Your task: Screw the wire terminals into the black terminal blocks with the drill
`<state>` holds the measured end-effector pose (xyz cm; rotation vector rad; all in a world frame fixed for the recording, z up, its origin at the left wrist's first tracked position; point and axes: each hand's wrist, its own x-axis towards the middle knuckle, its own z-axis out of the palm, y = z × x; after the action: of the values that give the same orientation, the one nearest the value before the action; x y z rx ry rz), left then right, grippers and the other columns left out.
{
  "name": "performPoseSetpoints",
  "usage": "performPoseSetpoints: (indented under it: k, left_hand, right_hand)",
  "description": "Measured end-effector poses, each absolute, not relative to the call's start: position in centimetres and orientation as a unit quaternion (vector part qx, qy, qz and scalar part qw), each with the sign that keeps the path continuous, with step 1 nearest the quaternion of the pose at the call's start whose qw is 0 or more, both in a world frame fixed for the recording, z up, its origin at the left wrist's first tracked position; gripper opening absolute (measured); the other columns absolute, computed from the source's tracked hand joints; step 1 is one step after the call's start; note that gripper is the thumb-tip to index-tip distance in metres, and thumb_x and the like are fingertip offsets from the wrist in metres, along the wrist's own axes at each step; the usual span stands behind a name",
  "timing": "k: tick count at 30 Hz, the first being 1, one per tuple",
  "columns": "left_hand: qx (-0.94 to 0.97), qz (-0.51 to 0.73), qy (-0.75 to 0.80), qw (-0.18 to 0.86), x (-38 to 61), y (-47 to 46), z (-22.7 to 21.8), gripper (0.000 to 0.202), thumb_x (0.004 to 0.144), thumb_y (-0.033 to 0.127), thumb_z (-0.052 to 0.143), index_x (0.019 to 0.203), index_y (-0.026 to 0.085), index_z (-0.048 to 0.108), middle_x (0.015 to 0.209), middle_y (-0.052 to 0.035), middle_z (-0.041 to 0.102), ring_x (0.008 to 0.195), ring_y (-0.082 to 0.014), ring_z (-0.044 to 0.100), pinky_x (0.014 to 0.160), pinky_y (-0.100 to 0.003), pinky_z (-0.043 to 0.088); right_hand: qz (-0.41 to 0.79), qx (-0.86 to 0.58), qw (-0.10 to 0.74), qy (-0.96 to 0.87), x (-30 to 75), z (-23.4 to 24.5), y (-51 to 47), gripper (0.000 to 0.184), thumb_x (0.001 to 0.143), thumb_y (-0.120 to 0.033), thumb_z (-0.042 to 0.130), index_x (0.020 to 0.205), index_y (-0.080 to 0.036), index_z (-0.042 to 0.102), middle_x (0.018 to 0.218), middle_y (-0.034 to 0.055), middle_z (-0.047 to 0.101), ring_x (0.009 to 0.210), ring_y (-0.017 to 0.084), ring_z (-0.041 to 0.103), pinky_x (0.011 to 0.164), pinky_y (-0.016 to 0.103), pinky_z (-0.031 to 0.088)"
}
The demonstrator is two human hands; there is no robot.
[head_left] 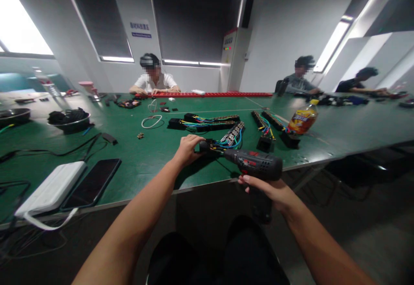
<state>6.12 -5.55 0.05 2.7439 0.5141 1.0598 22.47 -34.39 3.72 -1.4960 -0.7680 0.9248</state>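
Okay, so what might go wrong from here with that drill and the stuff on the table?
The drill in the right hand points toward the black end piece held by the left hand, so a slip might catch the fingers.
Loose blue wires lie near the drill's front and could perhaps snag.
The white strap hangs past the table edge; something might catch it.

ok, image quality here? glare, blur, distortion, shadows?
Head view, all: window at upper left blown out white; person at far right soft, stretched; drill body readable, its grip dim against darkness below the table.
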Motion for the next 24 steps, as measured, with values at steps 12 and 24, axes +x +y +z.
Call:
performPoseSetpoints:
  k: [12, 24]
  left_hand:
    - [0.916, 0.356, 0.173, 0.07, 6.1, -5.7, 0.2, 0.043, 0.076, 0.041, 0.075, 0.113, 0.022, 0.064, 0.114, -0.0072, 0.069, 0.109, -0.0271, 0.058, 0.093, -0.039, 0.039]
    - [0.913, 0.365, 0.169, 0.065, 6.1, -5.6, 0.0, 0.041, 0.077, 0.04, 0.075, 0.113, 0.023, 0.064, 0.114, -0.0066, 0.069, 0.108, -0.0259, 0.058, 0.091, -0.038, 0.039]
  right_hand:
    - [0.389, -0.63, 0.605, -0.293, 22.2, 3.8, -34.7, 0.04, 0.063, -0.045, 0.088, 0.09, -0.018, 0.079, 0.09, 0.0092, 0.079, 0.068, 0.018, 0.07, 0.064, 0.029, 0.057]
    - [0.397, -0.633, 0.597, -0.293, 22.2, 3.8, -33.6, 0.038, 0.064, -0.044, 0.086, 0.092, -0.019, 0.078, 0.094, 0.009, 0.079, 0.073, 0.02, 0.072, 0.066, 0.029, 0.058]
